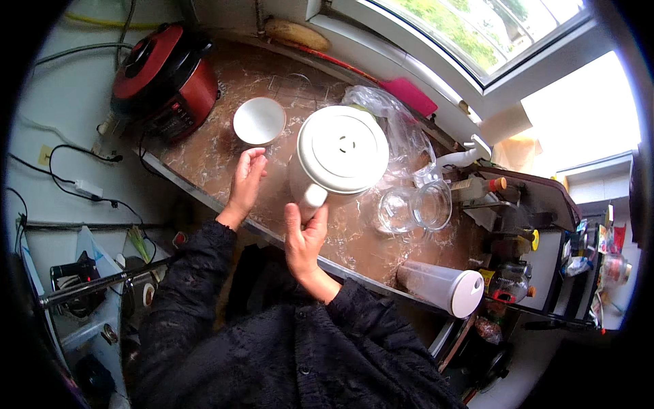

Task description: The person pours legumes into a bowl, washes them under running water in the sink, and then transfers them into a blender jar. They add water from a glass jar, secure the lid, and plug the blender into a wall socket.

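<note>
A white lidded jug (343, 149), round with small slots in its lid, stands on the brown marbled counter in front of me. Its handle (312, 198) points towards my body. My right hand (306, 245) is at that handle, thumb on one side and fingers on the other. To the left of the jug, my left hand (245, 184) is raised over the counter's near edge with nothing in it, palm turned towards the jug. Just beyond its fingertips sits a white bowl (259, 121). A clear glass jar (415, 208) is to the right of the jug.
A red and black electric cooker (166, 84) occupies the left end. Behind the jug are a crumpled plastic bag (403, 128) and a pink fly swatter (409, 96). Rightward are a spray bottle (467, 153), several bottles and a tall lidded container (439, 287) by the front edge.
</note>
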Action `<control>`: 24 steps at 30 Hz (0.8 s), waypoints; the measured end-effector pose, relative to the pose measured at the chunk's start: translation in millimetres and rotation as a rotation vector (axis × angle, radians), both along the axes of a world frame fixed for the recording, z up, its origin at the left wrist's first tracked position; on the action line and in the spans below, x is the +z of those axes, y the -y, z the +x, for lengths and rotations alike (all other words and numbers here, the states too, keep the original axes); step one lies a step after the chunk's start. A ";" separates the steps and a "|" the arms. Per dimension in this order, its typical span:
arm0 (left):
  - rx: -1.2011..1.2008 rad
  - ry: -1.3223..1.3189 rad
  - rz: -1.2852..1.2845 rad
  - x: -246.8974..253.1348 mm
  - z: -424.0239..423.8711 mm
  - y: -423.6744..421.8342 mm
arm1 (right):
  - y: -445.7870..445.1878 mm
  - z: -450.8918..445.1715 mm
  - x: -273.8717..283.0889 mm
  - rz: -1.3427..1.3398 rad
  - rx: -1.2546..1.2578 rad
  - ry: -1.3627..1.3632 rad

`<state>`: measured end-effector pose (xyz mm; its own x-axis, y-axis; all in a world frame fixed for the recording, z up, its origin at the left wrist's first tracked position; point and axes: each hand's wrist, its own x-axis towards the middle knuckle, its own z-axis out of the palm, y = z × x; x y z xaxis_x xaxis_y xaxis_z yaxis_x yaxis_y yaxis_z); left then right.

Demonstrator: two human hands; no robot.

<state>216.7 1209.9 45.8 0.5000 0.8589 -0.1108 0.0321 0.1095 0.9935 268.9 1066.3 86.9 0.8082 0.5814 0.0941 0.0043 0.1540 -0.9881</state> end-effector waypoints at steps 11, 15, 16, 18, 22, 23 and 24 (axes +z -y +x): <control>-0.219 0.060 0.041 28.3 52.8 -3.1 | 39.1 37.2 4.7 0.163 -0.272 -0.117; -0.314 0.127 -0.064 42.1 70.3 0.1 | 68.9 82.7 -18.7 -0.002 -0.240 -0.033; -0.342 0.154 -0.088 38.4 70.4 2.5 | 73.4 89.7 -14.9 -0.030 -0.256 0.054; -0.379 0.284 -0.165 13.1 70.3 6.7 | 79.1 97.8 -11.6 0.010 -0.219 0.060; -0.437 0.474 -0.188 13.1 53.4 36.4 | 88.7 112.9 7.6 0.013 -0.113 -0.047; -0.437 0.458 -0.130 31.2 42.8 41.4 | 93.2 117.6 11.4 0.020 -0.016 -0.106; -0.396 0.430 -0.058 33.0 34.6 42.8 | 89.9 118.6 17.0 0.023 0.016 -0.145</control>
